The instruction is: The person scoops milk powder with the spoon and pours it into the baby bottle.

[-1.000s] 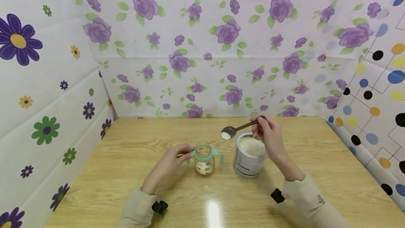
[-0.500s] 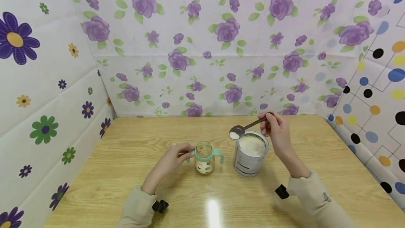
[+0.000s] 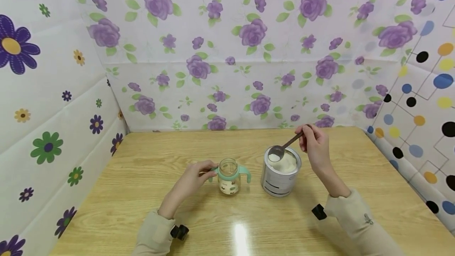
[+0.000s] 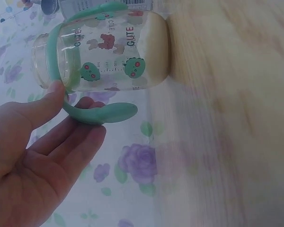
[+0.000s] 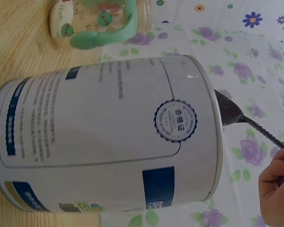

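Observation:
A clear baby bottle [image 3: 229,183] with a mint-green collar and two handles stands uncapped on the table, pale powder in its bottom. My left hand [image 3: 192,179] pinches its left handle [image 4: 102,113] between thumb and fingers. To the right is a tin [image 3: 279,181] of cream-coloured powder [image 3: 286,164], its top open. My right hand [image 3: 314,145] holds a dark spoon [image 3: 293,140] by the handle end. The spoon's bowl, with some white powder in it, is over the tin's mouth. In the right wrist view the tin's rim partly hides the spoon [image 5: 229,109].
The wooden table [image 3: 142,169] ends at a flower-printed cloth backdrop [image 3: 199,98]. Patterned cloth also hangs on the left and right sides. Black wrist cameras [image 3: 179,232] sit at both sleeves.
My right hand has moved right with the spoon, bringing its bowl from beside the tin to over the tin's mouth. My left hand and the bottle have stayed put.

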`<action>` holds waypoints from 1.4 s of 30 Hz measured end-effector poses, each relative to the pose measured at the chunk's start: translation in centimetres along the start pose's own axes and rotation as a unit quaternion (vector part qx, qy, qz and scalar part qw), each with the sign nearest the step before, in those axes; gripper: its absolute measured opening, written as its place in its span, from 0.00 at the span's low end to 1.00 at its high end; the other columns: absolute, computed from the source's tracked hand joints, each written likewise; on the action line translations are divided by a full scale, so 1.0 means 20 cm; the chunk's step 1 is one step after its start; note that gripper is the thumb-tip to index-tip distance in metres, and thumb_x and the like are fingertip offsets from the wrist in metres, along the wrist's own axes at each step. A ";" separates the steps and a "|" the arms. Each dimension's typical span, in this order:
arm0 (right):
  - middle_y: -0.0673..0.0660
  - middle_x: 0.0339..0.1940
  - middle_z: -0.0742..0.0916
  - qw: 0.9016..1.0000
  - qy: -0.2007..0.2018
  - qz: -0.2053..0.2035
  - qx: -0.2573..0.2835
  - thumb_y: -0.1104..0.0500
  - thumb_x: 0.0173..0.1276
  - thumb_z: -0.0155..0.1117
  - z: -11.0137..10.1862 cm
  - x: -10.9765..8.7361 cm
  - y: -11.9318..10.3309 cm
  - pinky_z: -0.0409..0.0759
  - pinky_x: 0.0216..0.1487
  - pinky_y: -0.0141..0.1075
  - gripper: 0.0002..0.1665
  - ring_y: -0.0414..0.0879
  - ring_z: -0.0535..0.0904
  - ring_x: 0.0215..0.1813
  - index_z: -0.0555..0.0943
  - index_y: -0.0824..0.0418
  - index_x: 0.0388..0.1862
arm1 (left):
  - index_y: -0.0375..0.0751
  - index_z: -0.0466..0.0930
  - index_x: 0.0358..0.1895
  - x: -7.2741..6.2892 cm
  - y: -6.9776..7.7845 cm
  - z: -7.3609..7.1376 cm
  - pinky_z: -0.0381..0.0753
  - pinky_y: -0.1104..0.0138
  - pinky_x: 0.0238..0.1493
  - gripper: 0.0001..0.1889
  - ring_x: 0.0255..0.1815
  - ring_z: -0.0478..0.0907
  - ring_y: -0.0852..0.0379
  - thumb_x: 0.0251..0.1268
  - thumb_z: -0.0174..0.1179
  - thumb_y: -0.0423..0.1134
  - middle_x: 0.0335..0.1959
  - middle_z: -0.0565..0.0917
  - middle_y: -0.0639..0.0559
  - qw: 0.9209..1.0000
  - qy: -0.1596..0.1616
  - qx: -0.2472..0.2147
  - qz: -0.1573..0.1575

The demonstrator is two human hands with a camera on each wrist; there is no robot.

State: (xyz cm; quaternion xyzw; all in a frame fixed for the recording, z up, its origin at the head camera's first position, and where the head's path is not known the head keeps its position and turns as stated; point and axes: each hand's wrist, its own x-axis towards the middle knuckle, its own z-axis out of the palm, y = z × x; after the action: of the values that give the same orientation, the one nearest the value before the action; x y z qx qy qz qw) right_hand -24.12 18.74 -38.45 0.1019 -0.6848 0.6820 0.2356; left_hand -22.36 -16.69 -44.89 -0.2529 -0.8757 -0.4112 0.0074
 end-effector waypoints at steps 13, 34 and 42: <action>0.55 0.13 0.76 0.926 -0.031 -0.314 -0.209 0.69 0.72 0.51 0.00 0.01 0.06 0.59 0.16 0.24 0.15 0.30 0.62 0.17 0.80 0.65 0.25 | 0.45 0.82 0.50 0.00 0.01 -0.01 0.85 0.63 0.51 0.10 0.46 0.84 0.53 0.69 0.58 0.38 0.47 0.85 0.49 1.000 -0.002 0.000 -0.007; 0.48 0.11 0.76 0.994 -0.075 0.031 -0.075 0.60 0.79 0.45 0.08 -0.09 0.02 0.70 0.11 0.28 0.21 0.36 0.69 0.12 0.76 0.74 0.30 | 0.45 0.82 0.51 0.00 0.00 0.00 0.85 0.62 0.50 0.11 0.44 0.84 0.50 0.69 0.58 0.38 0.46 0.86 0.49 1.000 -0.007 -0.007 -0.010; 0.45 0.12 0.77 0.985 -0.048 0.157 0.057 0.59 0.79 0.41 -0.01 -0.03 0.06 0.69 0.12 0.23 0.22 0.34 0.70 0.12 0.78 0.61 0.26 | 0.45 0.82 0.51 0.00 -0.01 0.00 0.85 0.62 0.50 0.11 0.44 0.84 0.48 0.69 0.58 0.37 0.47 0.86 0.48 1.000 -0.007 -0.015 -0.016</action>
State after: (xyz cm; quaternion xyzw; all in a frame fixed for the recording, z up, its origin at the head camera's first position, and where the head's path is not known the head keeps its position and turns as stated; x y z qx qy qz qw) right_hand -24.21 18.83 -39.79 0.0391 -0.6628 0.7429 0.0857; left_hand -22.42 -16.79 -45.01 -0.2419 -0.8736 -0.4221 -0.0094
